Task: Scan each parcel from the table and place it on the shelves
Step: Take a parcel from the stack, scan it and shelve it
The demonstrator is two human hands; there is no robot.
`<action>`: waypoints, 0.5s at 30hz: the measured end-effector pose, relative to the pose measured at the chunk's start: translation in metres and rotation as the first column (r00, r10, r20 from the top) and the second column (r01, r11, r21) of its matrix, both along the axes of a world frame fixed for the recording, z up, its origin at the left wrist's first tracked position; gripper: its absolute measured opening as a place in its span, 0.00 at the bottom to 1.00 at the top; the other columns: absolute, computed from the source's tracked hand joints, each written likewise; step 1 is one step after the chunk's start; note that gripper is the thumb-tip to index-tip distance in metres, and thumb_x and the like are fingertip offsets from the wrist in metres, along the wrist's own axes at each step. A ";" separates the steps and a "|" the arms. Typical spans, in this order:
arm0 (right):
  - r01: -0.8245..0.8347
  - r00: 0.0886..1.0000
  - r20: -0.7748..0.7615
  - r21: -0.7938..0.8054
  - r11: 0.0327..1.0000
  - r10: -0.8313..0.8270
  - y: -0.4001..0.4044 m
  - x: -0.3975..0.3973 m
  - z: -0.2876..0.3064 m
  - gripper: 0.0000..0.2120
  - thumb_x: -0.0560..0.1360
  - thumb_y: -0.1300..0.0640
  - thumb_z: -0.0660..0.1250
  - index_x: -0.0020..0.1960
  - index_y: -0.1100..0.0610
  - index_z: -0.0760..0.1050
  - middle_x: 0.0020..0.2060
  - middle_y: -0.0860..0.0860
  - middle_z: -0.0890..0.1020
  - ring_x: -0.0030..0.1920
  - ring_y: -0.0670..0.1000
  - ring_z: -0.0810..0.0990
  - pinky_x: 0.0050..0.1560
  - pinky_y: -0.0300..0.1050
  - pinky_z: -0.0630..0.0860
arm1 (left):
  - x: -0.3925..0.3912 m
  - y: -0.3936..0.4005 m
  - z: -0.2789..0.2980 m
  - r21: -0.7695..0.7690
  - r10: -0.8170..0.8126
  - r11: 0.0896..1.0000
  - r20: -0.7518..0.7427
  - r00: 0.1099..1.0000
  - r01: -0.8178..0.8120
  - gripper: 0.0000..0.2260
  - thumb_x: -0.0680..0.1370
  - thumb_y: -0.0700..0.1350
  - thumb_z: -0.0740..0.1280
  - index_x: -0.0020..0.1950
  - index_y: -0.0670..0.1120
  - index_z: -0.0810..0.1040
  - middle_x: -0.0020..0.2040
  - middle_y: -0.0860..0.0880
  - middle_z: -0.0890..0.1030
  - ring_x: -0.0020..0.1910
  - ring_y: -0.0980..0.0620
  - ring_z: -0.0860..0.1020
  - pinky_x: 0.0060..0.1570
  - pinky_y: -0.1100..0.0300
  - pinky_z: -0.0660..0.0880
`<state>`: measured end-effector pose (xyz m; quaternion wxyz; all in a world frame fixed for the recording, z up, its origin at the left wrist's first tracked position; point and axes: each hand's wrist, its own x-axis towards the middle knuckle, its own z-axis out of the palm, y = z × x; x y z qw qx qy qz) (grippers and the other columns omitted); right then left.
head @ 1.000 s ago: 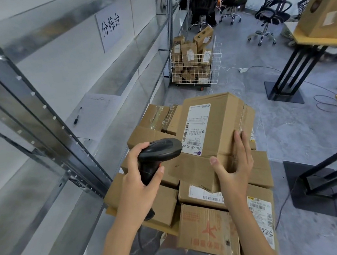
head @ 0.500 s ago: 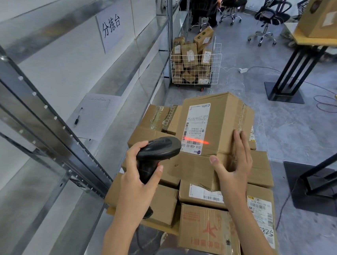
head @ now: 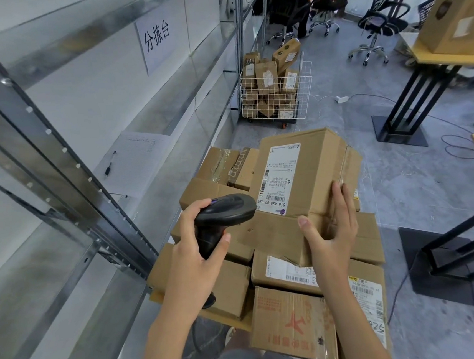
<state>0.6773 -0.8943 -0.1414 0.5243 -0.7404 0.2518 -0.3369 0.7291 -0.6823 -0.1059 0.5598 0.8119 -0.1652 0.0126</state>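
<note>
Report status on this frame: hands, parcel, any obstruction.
Left hand grips scanner, aimed at top parcel. Right hand holds parcel's near right corner; parcel on the stack, label up. No beam visible. Shelves at left, nothing blocking.

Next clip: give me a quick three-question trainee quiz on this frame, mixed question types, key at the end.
1. True or false: the left hand grips the black scanner.
2. Which does the right hand hold? A) the pen on the shelf B) the top parcel by its near right corner C) the wire cart
3. Fill in: the scanner's head points toward the white ______ on the top parcel.

Key: 1 true; 2 B; 3 label
</note>
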 end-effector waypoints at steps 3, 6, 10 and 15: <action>-0.004 1.000 0.000 0.002 1.000 0.004 0.000 0.000 0.001 0.40 0.65 0.38 0.69 0.74 0.27 0.58 0.77 0.29 0.57 0.76 0.39 0.56 0.77 0.63 0.57 | 0.000 0.001 0.000 0.002 0.004 1.000 0.010 1.000 -0.004 0.32 0.77 0.45 0.72 0.65 0.77 0.61 0.61 0.53 0.78 0.43 0.52 0.80 0.47 0.58 0.81; -0.009 1.000 -0.001 0.003 1.000 0.009 0.000 -0.002 0.002 0.40 0.65 0.38 0.69 0.74 0.26 0.58 0.77 0.29 0.57 0.75 0.36 0.56 0.77 0.61 0.57 | -0.001 0.001 0.000 0.004 0.014 1.000 0.013 1.000 -0.014 0.32 0.78 0.45 0.72 0.65 0.77 0.61 0.61 0.53 0.78 0.42 0.52 0.80 0.47 0.57 0.82; -0.023 1.000 0.000 0.013 1.000 0.023 0.004 -0.005 0.002 0.40 0.65 0.38 0.69 0.74 0.27 0.58 0.77 0.29 0.57 0.77 0.39 0.55 0.78 0.61 0.56 | -0.005 0.004 0.001 0.019 0.026 0.999 0.025 0.999 -0.026 0.32 0.78 0.45 0.72 0.64 0.77 0.61 0.62 0.53 0.78 0.43 0.51 0.79 0.48 0.52 0.83; -0.062 0.998 0.008 0.047 0.997 0.062 0.012 -0.015 0.001 0.41 0.65 0.38 0.69 0.76 0.32 0.60 0.78 0.32 0.58 0.78 0.41 0.55 0.78 0.62 0.57 | -0.014 0.009 0.001 0.039 0.064 0.997 0.004 0.998 -0.064 0.32 0.78 0.45 0.72 0.64 0.78 0.60 0.63 0.49 0.78 0.45 0.48 0.79 0.51 0.47 0.82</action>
